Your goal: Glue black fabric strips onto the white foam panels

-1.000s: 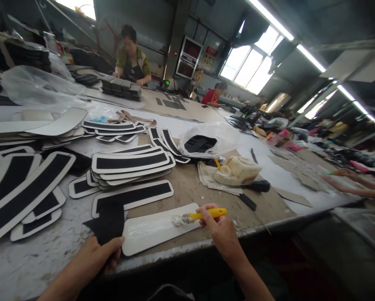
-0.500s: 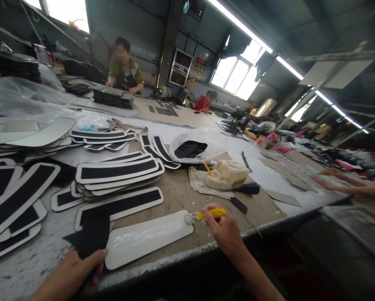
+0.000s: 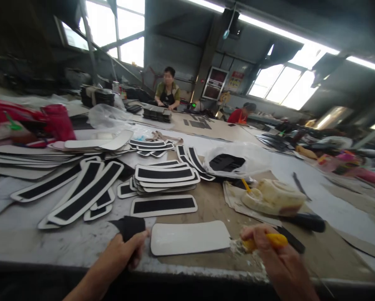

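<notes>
My right hand [image 3: 277, 253] is closed around the yellow handle of a brush [image 3: 278, 240]. Its whitish bristles are at the right end of a white curved-edge panel [image 3: 190, 238], which lies flat near the table's front edge and looks slightly shiny at the left. My left hand [image 3: 124, 253] pinches a black sheet piece [image 3: 132, 225] beside the panel's left end. Just behind lies a white panel with a black strip [image 3: 164, 205]. A stack of similar strip panels [image 3: 165, 172] sits farther back.
A stained cream plastic container [image 3: 277, 194] with a yellow stick stands on sheets at the right, near a dark rod-like object [image 3: 309, 222]. Behind it is a clear bag [image 3: 253, 156] of black pieces. More panels [image 3: 83, 192] pile up at left. Two people work farther back.
My view has swung left, so the table's things appear farther right. The brush has slid from on top of the panel's right end to its edge. My left hand keeps the black piece.
</notes>
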The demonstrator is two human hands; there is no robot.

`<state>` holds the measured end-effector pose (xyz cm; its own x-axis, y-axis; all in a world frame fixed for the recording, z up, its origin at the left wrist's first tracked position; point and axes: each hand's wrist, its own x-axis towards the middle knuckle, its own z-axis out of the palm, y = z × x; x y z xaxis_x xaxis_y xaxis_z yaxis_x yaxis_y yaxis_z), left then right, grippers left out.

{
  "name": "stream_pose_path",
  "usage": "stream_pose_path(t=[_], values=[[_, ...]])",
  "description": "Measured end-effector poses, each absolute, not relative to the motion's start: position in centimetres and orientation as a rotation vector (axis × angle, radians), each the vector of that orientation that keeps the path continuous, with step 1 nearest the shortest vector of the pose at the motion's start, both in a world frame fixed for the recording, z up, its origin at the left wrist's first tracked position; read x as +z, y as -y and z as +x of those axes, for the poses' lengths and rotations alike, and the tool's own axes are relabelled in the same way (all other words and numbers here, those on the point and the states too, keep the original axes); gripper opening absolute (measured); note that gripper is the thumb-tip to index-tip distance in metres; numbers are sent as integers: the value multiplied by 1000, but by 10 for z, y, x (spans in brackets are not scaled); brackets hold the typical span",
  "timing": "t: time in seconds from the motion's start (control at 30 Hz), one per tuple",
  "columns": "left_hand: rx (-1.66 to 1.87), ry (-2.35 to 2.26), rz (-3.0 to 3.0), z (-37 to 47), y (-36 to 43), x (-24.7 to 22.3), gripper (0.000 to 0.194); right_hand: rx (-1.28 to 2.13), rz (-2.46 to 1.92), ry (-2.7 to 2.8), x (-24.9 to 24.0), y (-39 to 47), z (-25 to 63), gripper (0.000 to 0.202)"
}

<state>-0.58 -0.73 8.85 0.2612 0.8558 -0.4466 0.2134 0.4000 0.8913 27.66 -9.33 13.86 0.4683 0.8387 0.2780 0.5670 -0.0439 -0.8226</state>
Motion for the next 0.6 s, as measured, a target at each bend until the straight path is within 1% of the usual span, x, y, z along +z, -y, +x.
stream_pose_path(t=[0.07,0.13,0.17,0.23,0.37,0.43,0.6], values=[[695,-1090,983,-2,20,95,43,643,-1622,1221,135,87,253,43],[729,-1016,927,3,33,99,40,953,-1537,1214,127,79,226,46],[729,-999,924,6,38,99,39,1070,-1501,1223,123,75,212,46],[718,-963,936,10,47,98,40,1197,-1422,1246,114,66,187,44],[654,-921,948,17,56,95,46,1381,-1324,974,100,58,158,46],[630,-944,908,21,59,92,45,1431,-1304,847,97,61,154,49],[579,-950,900,24,70,70,47,1256,-1346,712,100,71,166,45]])
